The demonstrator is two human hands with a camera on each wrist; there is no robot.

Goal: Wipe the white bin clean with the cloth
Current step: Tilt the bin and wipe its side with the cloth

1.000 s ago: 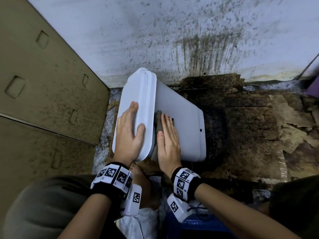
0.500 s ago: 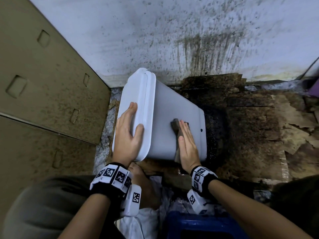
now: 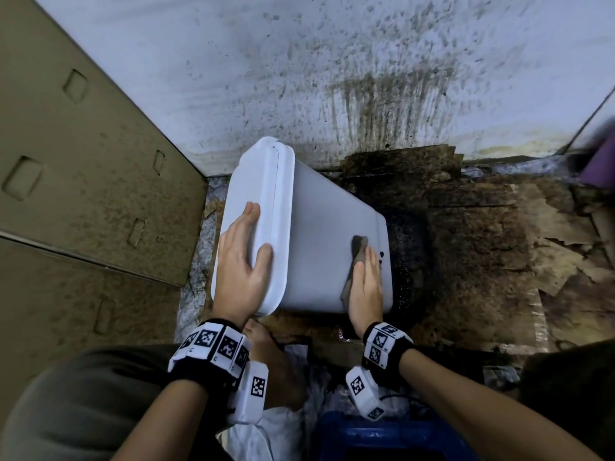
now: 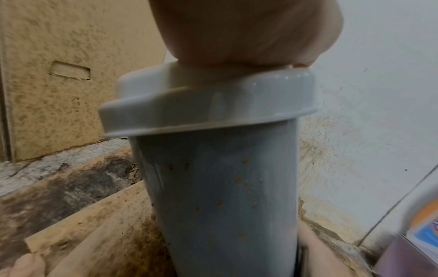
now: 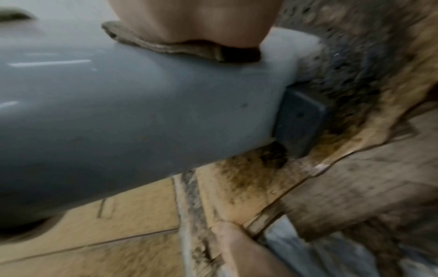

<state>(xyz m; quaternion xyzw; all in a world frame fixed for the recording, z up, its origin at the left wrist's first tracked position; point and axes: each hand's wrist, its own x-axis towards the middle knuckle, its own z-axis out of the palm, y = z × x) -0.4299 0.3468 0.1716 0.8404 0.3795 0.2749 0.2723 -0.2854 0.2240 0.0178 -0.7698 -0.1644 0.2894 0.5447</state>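
The white bin [image 3: 319, 251] lies tilted on the dirty floor, its lidded top to the left and its base to the right. My left hand [image 3: 243, 261] rests flat on the lid [image 4: 208, 97], fingers straight, thumb over the lid's rim. My right hand [image 3: 366, 281] presses a grey-brown cloth [image 3: 357, 251] flat against the bin's side near its base end. The cloth [image 5: 180, 45] shows under my palm in the right wrist view. Brown specks dot the bin's near wall [image 4: 237, 183].
A stained white wall [image 3: 332, 78] stands behind the bin. Spattered cardboard panels [image 3: 83, 178] close the left side. Soiled, wet cardboard [image 3: 482, 244] covers the floor to the right. My bare foot [image 3: 276, 361] and a blue stool [image 3: 392, 440] sit near the bottom edge.
My right hand has slid the cloth across the bin's side from next to the lid rightward to the base end. The left hand has stayed on the lid.
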